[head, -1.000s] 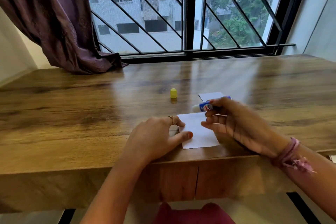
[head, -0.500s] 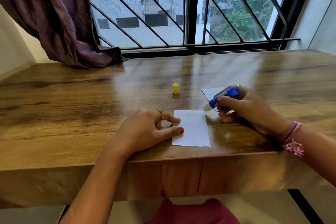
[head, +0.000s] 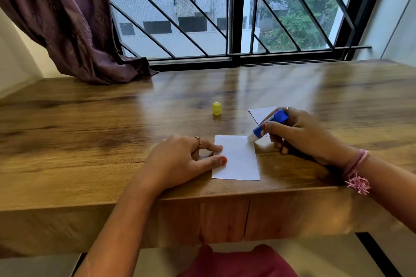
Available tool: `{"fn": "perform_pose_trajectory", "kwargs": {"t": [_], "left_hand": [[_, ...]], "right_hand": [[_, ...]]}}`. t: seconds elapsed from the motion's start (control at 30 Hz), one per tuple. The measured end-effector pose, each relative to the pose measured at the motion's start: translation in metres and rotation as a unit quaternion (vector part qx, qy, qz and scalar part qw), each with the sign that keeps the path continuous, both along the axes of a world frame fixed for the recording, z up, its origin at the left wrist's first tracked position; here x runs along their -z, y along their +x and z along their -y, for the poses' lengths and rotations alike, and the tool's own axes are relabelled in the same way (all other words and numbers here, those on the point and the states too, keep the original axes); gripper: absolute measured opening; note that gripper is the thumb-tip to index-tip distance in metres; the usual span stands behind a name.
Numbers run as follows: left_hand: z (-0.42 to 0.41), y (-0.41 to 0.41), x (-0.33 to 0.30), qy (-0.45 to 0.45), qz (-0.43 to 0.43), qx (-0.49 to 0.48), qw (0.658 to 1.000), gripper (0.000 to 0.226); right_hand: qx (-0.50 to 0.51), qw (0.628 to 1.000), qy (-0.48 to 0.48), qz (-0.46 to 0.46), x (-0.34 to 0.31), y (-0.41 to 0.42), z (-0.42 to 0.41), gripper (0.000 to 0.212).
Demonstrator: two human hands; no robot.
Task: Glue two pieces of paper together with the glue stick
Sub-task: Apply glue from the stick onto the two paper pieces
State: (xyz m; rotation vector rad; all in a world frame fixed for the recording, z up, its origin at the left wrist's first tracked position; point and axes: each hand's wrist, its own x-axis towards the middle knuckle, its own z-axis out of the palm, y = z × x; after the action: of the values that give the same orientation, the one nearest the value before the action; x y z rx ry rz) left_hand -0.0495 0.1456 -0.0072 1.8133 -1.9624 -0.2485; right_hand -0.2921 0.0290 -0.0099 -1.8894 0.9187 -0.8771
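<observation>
At paper's (head: 236, 159) far right corner now, seemingly touching: glue stick (head: 267, 126) in right hand's (head: 301, 135) grip.

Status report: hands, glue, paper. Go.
Left hand flat, pinning near paper. Right hand gripping glue stick, tip at paper's far right corner. Second paper behind. Yellow cap off, clear.

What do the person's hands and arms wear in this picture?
Both arms are bare, with no sleeves. The left hand wears a ring and red nail polish. The right hand also wears a ring, and its wrist has a pink thread band with a frayed tassel.
</observation>
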Motion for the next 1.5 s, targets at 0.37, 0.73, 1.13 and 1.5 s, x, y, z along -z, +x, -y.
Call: {"fn": "perform_pose_trajectory", "kwargs": {"t": [0.37, 0.73, 1.13, 1.5], "left_hand": [[0.001, 0.001, 0.003, -0.01, 0.003, 0.002, 1.0, 0.042], [0.0, 0.001, 0.002, -0.002, 0.002, 0.003, 1.0, 0.04], [-0.001, 0.0, 0.001, 0.005, 0.015, -0.001, 1.0, 0.04], [0.0, 0.0, 0.001, 0.002, 0.012, 0.0, 1.0, 0.039]], "right_hand": [[-0.006, 1.0, -0.023, -0.019, -0.003, -0.001, -0.001, 0.018], [-0.048, 0.998, -0.034, -0.022, -0.006, -0.005, -0.005, 0.006], [-0.038, 0.998, -0.043, -0.011, -0.006, -0.005, -0.007, 0.004], [-0.073, 0.993, -0.081, -0.044, -0.012, -0.006, -0.013, 0.007]]}}
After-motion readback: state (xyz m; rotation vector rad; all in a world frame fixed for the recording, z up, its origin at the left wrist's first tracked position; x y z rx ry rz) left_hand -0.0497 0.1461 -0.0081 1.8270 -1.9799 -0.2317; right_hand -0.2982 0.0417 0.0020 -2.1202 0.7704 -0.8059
